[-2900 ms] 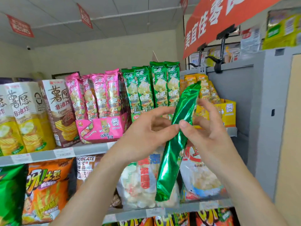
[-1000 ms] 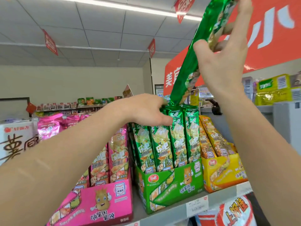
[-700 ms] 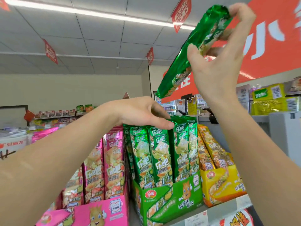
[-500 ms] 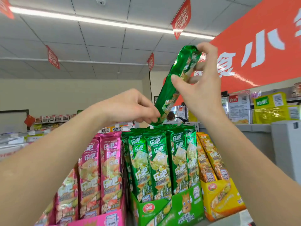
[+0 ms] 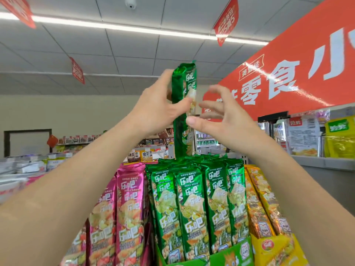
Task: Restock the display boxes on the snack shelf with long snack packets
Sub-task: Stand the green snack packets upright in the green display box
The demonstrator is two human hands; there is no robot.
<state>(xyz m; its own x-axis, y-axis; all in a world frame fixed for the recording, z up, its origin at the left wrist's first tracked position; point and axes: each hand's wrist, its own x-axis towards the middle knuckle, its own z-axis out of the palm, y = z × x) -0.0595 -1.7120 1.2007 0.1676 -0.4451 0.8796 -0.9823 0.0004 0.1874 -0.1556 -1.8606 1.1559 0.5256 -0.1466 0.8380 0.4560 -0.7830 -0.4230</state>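
A long red banner (image 5: 288, 73) with white characters runs across the wall up and to the right of the green display box (image 5: 232, 255), which sits low in the view and is packed with upright green packets (image 5: 192, 208) standing side by side. Just left of the green display box stands a row of pink packets (image 5: 126, 208) of the same long shape. Just right of it, orange-yellow packets (image 5: 259, 206) lean back in a yellow display box (image 5: 272, 250). Both bare forearms reach up over the green display box. Above it, the left hand (image 5: 159, 108) grips a single long green packet (image 5: 183, 81), with the thumb across the front and the fingers curled behind. The right hand (image 5: 222, 116) hovers just to the right of that packet with its fingers spread and blurred. Its thumb tip lies at the packet's edge, and whether it touches cannot be told. The held packet stands nearly upright, its lower end meeting the tops of the packets at the back of the green display box. A red hanging sign (image 5: 226, 20) dangles from the ceiling high above the box, and a small dome camera (image 5: 130, 1) sits higher again, to the left.
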